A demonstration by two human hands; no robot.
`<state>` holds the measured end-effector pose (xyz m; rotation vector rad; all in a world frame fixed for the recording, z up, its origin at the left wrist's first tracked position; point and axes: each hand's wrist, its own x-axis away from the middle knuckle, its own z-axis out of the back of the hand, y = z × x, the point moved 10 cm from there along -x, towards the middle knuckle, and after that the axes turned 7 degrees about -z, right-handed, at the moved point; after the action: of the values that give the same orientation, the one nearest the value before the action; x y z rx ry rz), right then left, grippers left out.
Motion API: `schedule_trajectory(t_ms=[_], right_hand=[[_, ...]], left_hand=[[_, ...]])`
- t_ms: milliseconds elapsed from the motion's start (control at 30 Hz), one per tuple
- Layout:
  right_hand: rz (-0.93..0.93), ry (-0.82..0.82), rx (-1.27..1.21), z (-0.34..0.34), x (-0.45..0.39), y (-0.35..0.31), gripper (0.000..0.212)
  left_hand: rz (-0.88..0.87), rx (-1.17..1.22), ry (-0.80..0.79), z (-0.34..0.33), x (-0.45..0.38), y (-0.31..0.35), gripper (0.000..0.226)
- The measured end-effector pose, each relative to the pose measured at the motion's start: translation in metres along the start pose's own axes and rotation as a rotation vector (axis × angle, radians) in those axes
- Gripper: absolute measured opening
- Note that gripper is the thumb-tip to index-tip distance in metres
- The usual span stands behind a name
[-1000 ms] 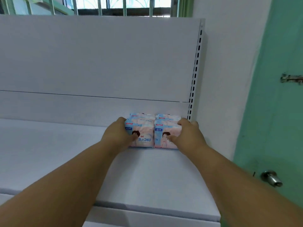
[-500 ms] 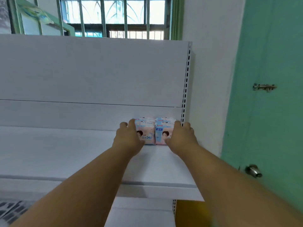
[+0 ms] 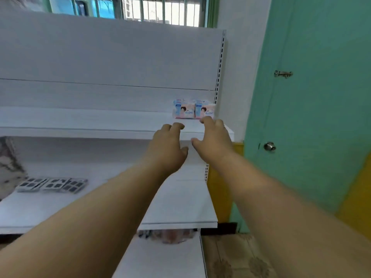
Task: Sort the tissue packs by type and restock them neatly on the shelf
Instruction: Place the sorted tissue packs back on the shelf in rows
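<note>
Sitting side by side at the far right end of the top shelf are two pink tissue packs. They touch each other and stand close to the white back panel, next to the post with the little slots. Each pack has a small face drawn on the front.

Both arms reach out toward the shelf. The left hand is in front of the shelf edge, just below the packs. Its fingers are loosely bent and a little apart, and it holds nothing. The right hand is beside it, with fingers loosely spread. Its fingertips are just below the right pack, but I cannot tell if they touch it.

Some gray packs with dark spots lie on the lower shelf, far to the left. A green door with a round knob is on the right.
</note>
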<state>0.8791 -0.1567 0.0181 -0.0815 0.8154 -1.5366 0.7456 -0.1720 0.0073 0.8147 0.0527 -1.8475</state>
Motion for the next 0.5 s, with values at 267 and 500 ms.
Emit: schedule_trajectory(t_ms=[267, 500], right_hand=[[0.078, -0.107, -0.194, -0.004, 0.2, 0.034, 0.052], [-0.038, -0.358, -0.193, -0.045, 0.382, 0.149, 0.051]], left_hand=[[0.106, -0.017, 0.001, 0.0, 0.219, 0.031, 0.058], [0.334, 0.077, -0.145, -0.089, 0.413, 0.078, 0.055]])
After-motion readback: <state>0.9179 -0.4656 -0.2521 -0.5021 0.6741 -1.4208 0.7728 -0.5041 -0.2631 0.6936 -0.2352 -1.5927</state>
